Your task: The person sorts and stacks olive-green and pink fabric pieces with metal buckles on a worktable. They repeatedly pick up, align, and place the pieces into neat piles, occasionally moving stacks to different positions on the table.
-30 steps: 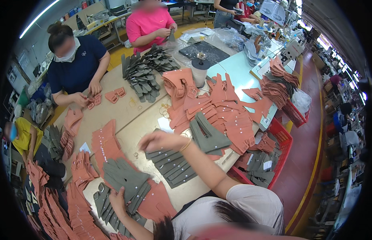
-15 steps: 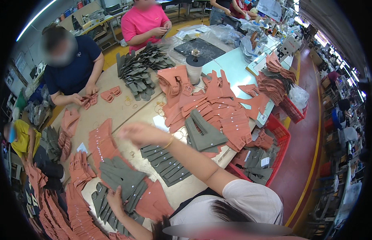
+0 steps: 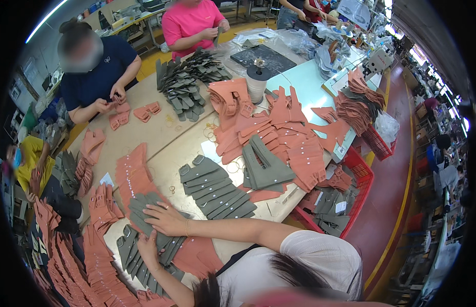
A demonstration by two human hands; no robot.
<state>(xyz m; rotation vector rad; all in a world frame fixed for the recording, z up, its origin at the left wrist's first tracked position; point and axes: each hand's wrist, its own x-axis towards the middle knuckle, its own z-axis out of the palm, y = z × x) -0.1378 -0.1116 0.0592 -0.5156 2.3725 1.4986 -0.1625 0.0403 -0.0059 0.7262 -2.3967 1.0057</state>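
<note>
I'm resting my spread, unclenched right hand [image 3: 166, 220] on a stack of thin grey-green leather-like pieces [image 3: 141, 206] lying at eight o'clock in my view. My left hand [image 3: 149, 249] is touching its edge; whether it's grasping, I can't tell.

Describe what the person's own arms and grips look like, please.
The left grip and right grip are human hands without gloves; no cables or printed markings show. A short off-white sleeve covers the top of the right arm, and a thin gold-coloured bracelet circles its wrist. The visible left forearm shows no sleeve.
</note>
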